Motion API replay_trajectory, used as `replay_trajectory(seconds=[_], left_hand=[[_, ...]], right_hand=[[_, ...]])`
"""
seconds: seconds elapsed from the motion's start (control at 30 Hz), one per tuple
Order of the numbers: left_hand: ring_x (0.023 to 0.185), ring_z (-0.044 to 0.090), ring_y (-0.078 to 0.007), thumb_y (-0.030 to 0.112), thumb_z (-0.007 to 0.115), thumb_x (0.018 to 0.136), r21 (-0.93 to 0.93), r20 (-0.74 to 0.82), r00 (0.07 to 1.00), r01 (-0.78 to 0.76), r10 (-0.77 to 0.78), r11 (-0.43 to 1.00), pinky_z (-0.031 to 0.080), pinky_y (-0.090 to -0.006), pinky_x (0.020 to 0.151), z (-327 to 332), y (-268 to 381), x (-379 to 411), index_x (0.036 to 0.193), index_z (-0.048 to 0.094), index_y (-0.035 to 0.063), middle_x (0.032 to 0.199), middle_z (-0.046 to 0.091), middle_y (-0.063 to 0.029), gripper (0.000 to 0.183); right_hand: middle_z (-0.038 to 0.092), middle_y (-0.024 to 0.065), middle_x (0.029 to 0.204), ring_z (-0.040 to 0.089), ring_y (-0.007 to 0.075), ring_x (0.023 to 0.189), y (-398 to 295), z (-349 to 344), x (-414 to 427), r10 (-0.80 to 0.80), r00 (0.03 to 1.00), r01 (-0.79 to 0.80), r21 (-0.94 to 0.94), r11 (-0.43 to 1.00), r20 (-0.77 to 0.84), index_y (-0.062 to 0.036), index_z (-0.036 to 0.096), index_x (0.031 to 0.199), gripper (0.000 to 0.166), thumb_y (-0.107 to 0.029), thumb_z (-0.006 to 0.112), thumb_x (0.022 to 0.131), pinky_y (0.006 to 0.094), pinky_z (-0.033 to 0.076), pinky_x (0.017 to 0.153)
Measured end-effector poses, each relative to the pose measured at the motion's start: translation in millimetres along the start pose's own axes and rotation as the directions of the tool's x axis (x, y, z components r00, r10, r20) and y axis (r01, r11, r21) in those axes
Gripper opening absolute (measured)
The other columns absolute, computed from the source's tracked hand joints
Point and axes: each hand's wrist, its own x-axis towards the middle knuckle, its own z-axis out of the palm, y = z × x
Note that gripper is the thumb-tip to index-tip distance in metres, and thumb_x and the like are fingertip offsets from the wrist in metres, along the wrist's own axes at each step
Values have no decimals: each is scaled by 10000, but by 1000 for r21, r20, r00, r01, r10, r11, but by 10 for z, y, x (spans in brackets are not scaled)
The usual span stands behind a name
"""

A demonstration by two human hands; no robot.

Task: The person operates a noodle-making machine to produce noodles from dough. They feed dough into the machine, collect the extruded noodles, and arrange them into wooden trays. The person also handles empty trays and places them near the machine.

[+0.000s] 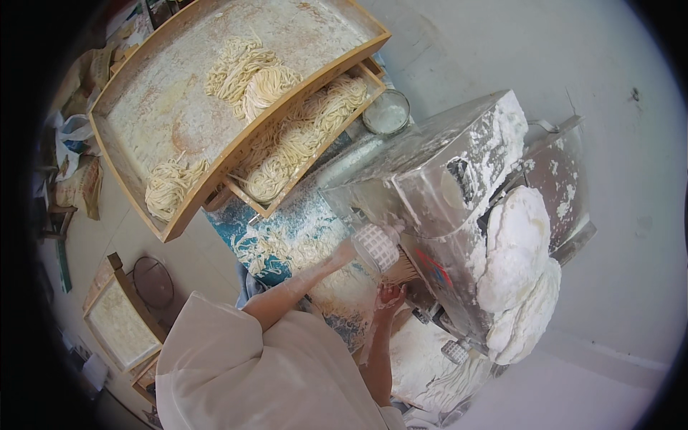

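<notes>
A flour-dusted metal noodle machine (430, 199) stands in front of me. My left hand (396, 230) is at its near face, partly hidden behind a checkered round knob (377, 247); its fingers are unclear. Below, my right hand (390, 296) has curled fingers at the lower ends of thin strands (400, 270) hanging by the machine; its grip is unclear. Pale, floury dough (516, 247) lies in thick folds on the machine's far side. Loose noodle scraps and flour cover the blue surface (274, 269) left of my hands.
A large wooden tray (156, 102) at upper left holds several noodle bundles (271, 88). Under its edge, a smaller wooden tray (263, 207) holds more noodles (322, 115). A round flour container (386, 112) stands nearby. Noodles (457, 384) lie on the floured surface below another checkered knob (455, 352).
</notes>
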Motion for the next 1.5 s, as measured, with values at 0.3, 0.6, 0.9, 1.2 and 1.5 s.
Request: replay_trajectory(seconds=[0.3, 0.6, 0.9, 1.2, 1.5], left_hand=[[769, 528, -136, 156, 450, 935, 44, -100, 994, -31, 35, 999, 450, -260, 658, 16, -57, 60, 1122, 507, 29, 870, 532, -23, 233], [801, 538, -192, 174, 452, 914, 386, -268, 946, -70, 185, 920, 445, -311, 672, 40, -110, 73, 1087, 531, 24, 889, 551, -60, 243], [833, 548, -248, 193, 454, 893, 824, -149, 801, 424, 579, -375, 440, -361, 687, -42, -230, -49, 1053, 554, 18, 908, 570, -97, 257], [865, 558, -303, 211, 455, 872, 643, -166, 825, 506, 541, -575, 435, -411, 701, 87, -632, -119, 1018, 578, 12, 928, 590, -134, 275], [878, 584, -354, 224, 473, 837, 382, -13, 695, 668, 719, -639, 435, -459, 662, 368, -1309, -108, 943, 615, 8, 934, 618, -171, 279]], right_hand=[[566, -38, 814, 509, 159, 795, 31, 172, 26, -37, 976, 32, -26, 999, -216, -190, 569, 889, 303, -475, 640, 816, 397, 404, 832], [529, 82, 1232, 485, 251, 1148, 339, 133, 167, -285, 952, 298, -540, 787, 111, -70, 442, 1299, 548, -360, 600, 861, 417, 353, 1003], [360, 132, 1387, 409, 277, 1241, 291, 813, -135, 272, 930, -279, -6, 960, 245, -107, 274, 1404, 642, -435, 502, 902, 405, 390, 990], [454, 100, 1252, 469, 227, 1135, 321, 816, -224, 200, 963, -164, -198, 966, 179, -85, 398, 1291, 521, -390, 530, 889, 357, 410, 930], [548, 67, 1117, 529, 176, 1028, 193, 822, -397, 142, 980, -71, -419, 905, 141, -64, 521, 1177, 413, -345, 558, 876, 309, 430, 871]])
